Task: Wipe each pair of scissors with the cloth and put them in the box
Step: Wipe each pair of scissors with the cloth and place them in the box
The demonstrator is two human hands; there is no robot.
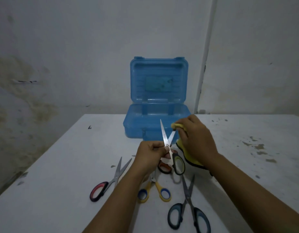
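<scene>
Behind hands: open box [156, 121]; scissors [189, 211] near, seemingly loose.

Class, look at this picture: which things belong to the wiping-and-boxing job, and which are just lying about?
Part of the job: held scissors, yellow cloth, blue box, red-handled scissors, yellow-handled scissors, blue-handled scissors.

Just lying about: paint flakes, wall pipe.

Bare, dim room, likely a home utility space: stained plaster wall [44, 64] from 9 to 12 o'clock, pipe [204, 64] at 1 o'clock, scuffed white table [61, 165].
</scene>
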